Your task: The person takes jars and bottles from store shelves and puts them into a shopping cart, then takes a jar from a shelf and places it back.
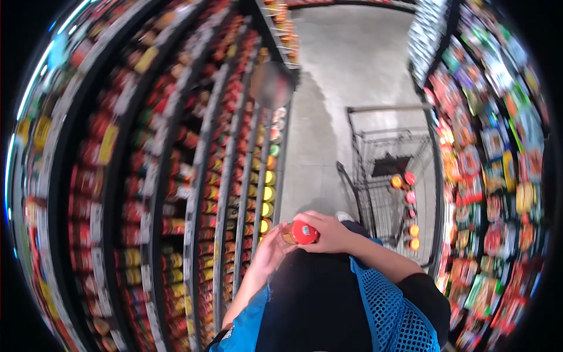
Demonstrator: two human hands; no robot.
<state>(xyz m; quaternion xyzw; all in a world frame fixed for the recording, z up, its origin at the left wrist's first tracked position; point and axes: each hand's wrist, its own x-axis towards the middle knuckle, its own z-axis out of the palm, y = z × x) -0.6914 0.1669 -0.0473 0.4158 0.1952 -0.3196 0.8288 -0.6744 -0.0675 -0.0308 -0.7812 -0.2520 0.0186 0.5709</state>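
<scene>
A small jar with a red lid (pixel 304 233) is held in front of my body, its lid facing up toward the camera. My right hand (pixel 333 234) is wrapped round the jar from the right side, fingers closed on it. From the left, my left hand (pixel 268 251) touches the jar's side with its fingertips, so both hands grip it. Much of the jar's body is hidden by the fingers, and its label is too small to read.
On the left, tall shelves (pixel 202 146) carry rows of jars. A wire shopping cart (pixel 390 138) with several jars in it stands at my right. Beyond it, another shelf (pixel 489 176) holds packaged goods. Grey floor (pixel 352 53) runs along the aisle.
</scene>
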